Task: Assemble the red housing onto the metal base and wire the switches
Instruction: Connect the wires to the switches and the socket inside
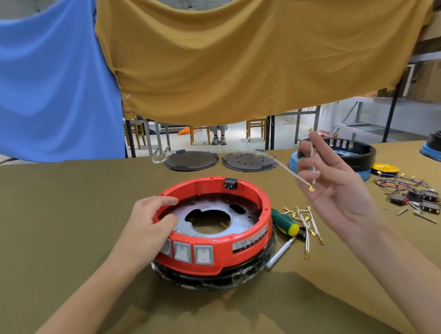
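The red ring housing [250, 234] sits on a black base wrapped in film, in the middle of the table. A metal plate [210, 208] with a central hole lies inside it. Grey rocker switches [192, 251] line its front wall. My left hand [147, 227] grips the housing's left rim, fingers curled over the wall. My right hand [331, 180] is raised to the right of the housing and pinches a white wire [285, 170] with a gold ring terminal between finger and thumb.
A green and yellow screwdriver [284, 221], a white pen [280, 252] and loose white wires [307, 223] lie right of the housing. Black switches with coloured wires [416, 196] lie further right. Two dark round plates [191, 160] and black rings on blue bases [358, 153] stand behind.
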Action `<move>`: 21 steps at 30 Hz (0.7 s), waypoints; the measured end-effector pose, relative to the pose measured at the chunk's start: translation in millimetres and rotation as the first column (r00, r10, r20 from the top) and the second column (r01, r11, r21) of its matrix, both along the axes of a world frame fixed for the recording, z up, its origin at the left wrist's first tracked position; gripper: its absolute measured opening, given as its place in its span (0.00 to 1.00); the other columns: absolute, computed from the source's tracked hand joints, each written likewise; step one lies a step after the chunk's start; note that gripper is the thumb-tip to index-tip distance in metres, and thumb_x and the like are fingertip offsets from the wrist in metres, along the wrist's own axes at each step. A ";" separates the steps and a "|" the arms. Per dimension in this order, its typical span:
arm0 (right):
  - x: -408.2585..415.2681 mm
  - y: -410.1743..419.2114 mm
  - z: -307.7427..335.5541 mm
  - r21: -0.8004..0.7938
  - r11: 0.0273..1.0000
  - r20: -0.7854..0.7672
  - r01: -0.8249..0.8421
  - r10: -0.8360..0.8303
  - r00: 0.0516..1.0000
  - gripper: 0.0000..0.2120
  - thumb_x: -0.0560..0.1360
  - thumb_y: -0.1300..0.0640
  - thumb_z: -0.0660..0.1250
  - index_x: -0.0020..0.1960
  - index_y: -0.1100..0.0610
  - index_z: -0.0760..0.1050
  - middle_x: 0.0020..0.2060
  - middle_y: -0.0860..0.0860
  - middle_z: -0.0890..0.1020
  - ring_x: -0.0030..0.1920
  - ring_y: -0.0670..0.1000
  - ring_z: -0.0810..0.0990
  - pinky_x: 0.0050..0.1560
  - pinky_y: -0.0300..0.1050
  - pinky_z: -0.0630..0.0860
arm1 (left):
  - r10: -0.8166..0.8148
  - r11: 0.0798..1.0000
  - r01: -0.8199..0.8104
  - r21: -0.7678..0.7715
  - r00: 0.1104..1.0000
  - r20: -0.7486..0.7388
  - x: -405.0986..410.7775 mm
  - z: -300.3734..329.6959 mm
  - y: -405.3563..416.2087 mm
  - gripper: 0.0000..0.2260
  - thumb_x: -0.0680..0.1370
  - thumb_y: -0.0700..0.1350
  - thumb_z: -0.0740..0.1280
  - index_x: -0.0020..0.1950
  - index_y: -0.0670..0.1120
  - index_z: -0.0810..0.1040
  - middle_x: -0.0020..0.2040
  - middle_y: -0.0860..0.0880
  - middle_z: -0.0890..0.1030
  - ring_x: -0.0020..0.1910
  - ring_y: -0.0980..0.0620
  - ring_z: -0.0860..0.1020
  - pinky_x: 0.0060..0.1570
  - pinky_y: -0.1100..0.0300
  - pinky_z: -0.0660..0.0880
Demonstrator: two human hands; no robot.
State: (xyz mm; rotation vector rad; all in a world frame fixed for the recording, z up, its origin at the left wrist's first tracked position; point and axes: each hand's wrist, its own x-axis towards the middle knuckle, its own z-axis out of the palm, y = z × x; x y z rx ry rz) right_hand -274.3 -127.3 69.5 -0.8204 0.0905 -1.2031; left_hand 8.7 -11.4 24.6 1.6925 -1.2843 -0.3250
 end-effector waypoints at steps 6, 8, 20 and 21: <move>21.6 6.8 -15.3 0.028 0.997 -0.146 -0.078 0.081 0.986 0.19 0.72 0.71 0.62 0.58 0.60 0.83 0.50 0.56 0.85 0.37 0.46 0.77 0.34 0.35 0.76 | 0.023 1.000 -0.024 0.002 0.991 0.133 -13.4 4.9 4.4 0.17 0.79 0.45 0.65 0.66 0.58 0.73 0.75 0.50 0.61 0.74 0.56 0.60 0.69 0.59 0.61; 29.6 9.7 -21.3 0.023 0.991 -0.211 -0.131 0.133 0.968 0.19 0.72 0.71 0.63 0.59 0.60 0.82 0.51 0.57 0.84 0.37 0.46 0.77 0.34 0.35 0.76 | 0.003 0.996 0.018 -0.091 0.975 0.221 -22.8 9.8 9.6 0.25 0.78 0.48 0.66 0.74 0.58 0.65 0.77 0.56 0.54 0.76 0.57 0.55 0.72 0.56 0.60; 43.0 23.5 -17.0 0.097 0.952 -0.078 -0.291 0.299 0.951 0.21 0.73 0.73 0.59 0.59 0.61 0.82 0.53 0.56 0.85 0.35 0.44 0.75 0.29 0.32 0.73 | -0.194 0.972 0.233 -0.033 0.874 0.445 -38.0 20.3 18.9 0.25 0.81 0.58 0.57 0.78 0.63 0.56 0.75 0.63 0.62 0.73 0.63 0.60 0.73 0.51 0.63; 43.9 24.8 -17.0 0.110 0.943 -0.060 -0.313 0.320 0.945 0.21 0.73 0.72 0.58 0.59 0.61 0.82 0.52 0.56 0.84 0.35 0.44 0.75 0.29 0.32 0.73 | -0.185 0.976 0.216 -0.018 0.873 0.451 -37.7 20.7 19.1 0.25 0.81 0.59 0.56 0.78 0.63 0.56 0.73 0.62 0.65 0.72 0.63 0.62 0.72 0.54 0.63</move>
